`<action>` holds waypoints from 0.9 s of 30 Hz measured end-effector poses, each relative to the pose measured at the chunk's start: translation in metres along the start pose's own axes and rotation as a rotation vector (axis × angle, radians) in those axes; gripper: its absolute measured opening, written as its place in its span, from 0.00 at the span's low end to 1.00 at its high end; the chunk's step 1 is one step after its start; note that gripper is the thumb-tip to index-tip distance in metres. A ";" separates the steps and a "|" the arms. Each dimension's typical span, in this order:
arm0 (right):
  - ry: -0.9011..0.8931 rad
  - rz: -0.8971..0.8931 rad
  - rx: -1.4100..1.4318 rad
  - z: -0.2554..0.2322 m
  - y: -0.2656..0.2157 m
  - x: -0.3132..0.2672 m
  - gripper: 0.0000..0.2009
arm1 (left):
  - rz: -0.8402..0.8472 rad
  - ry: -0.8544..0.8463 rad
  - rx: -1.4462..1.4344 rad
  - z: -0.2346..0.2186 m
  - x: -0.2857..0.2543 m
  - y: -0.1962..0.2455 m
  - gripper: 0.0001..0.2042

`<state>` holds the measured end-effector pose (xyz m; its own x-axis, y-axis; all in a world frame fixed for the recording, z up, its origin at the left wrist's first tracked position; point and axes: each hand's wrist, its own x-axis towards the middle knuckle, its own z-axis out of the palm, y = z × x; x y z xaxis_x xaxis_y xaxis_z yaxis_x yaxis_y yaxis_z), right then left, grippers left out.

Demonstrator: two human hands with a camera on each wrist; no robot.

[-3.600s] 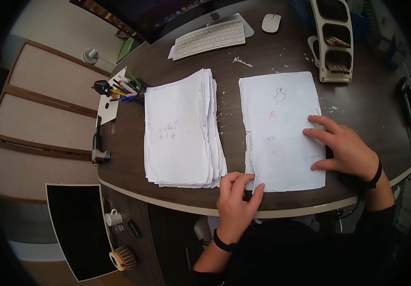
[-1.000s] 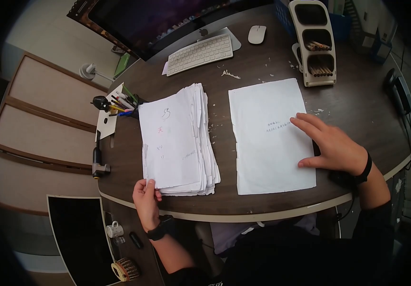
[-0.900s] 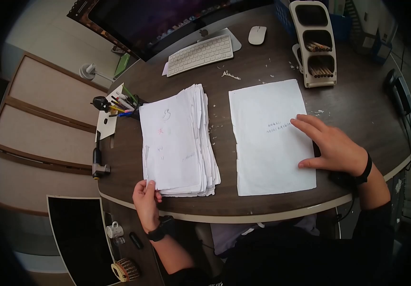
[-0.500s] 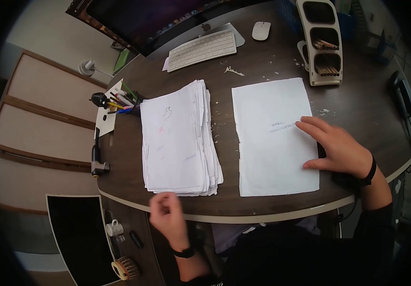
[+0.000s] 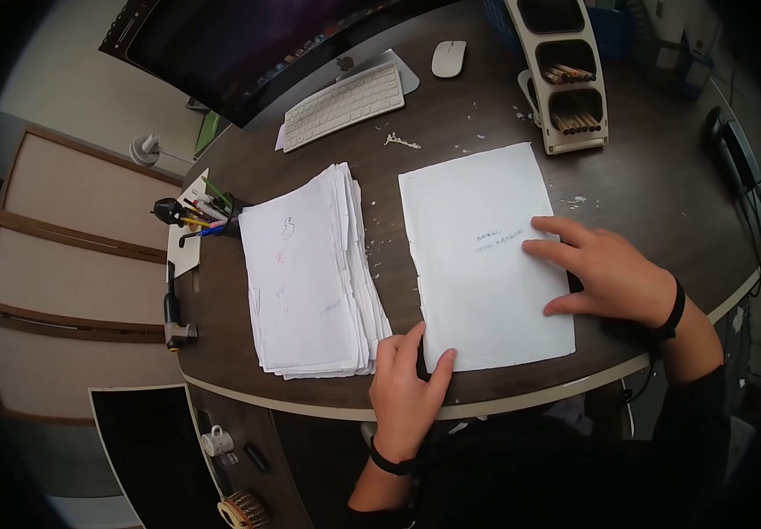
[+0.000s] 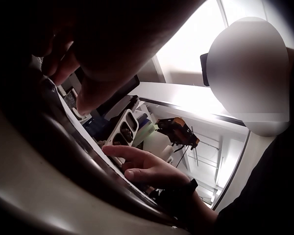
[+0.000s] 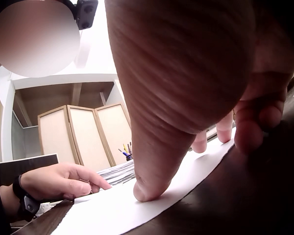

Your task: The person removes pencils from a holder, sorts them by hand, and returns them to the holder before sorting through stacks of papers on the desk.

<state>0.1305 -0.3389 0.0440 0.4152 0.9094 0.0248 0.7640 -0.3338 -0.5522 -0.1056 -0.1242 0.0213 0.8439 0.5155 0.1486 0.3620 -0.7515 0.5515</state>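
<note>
A white sheet of paper (image 5: pixel 486 309) with small blue handwriting lies on the dark desk in front of the person. At its lower left corner is the left hand (image 5: pixel 405 388), thumb over the paper and index fingertip at the left edge. The right wrist view shows this left hand (image 7: pixel 59 182) with its fingers reaching over the sheet. The right hand (image 5: pixel 619 275) rests on the sheet's right side, fingers spread, and its thumb (image 7: pixel 154 183) presses the paper. To the left stands a thick, uneven stack of papers (image 5: pixel 297 326), its top sheet bearing black, pink and blue marks.
Behind the papers are a keyboard (image 5: pixel 345 106), a mouse (image 5: pixel 448 59) and a monitor (image 5: pixel 222 44). A pencil holder (image 5: pixel 566 79) stands back right, a pen cup (image 5: pixel 226 212) left of the stack. Paper scraps (image 5: pixel 401 141) dot the desk. A phone (image 5: pixel 738 159) sits far right.
The left hand carried the top marked sheet from the right pile to the left stack, let go and came back to the right sheet's lower left corner. The right hand stayed on the right paper.
</note>
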 end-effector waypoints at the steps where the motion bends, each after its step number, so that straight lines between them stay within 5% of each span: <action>1: 0.005 0.004 0.000 0.000 0.000 0.000 0.35 | -0.026 -0.020 -0.022 0.000 0.001 0.002 0.23; 8: 0.036 -0.020 -0.006 0.004 0.003 0.000 0.34 | 0.008 -0.042 -0.081 0.003 0.006 0.008 0.22; 20: 0.041 -0.010 -0.015 0.008 0.005 -0.002 0.34 | -0.257 0.002 -0.520 0.011 0.005 -0.007 0.18; 27: 0.073 -0.028 -0.012 0.011 0.011 -0.002 0.35 | -0.108 0.089 -0.430 0.022 0.003 -0.028 0.20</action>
<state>0.1327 -0.3416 0.0292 0.4280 0.8981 0.1011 0.7814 -0.3115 -0.5407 -0.1049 -0.1107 -0.0121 0.7659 0.6295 0.1311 0.2329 -0.4616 0.8559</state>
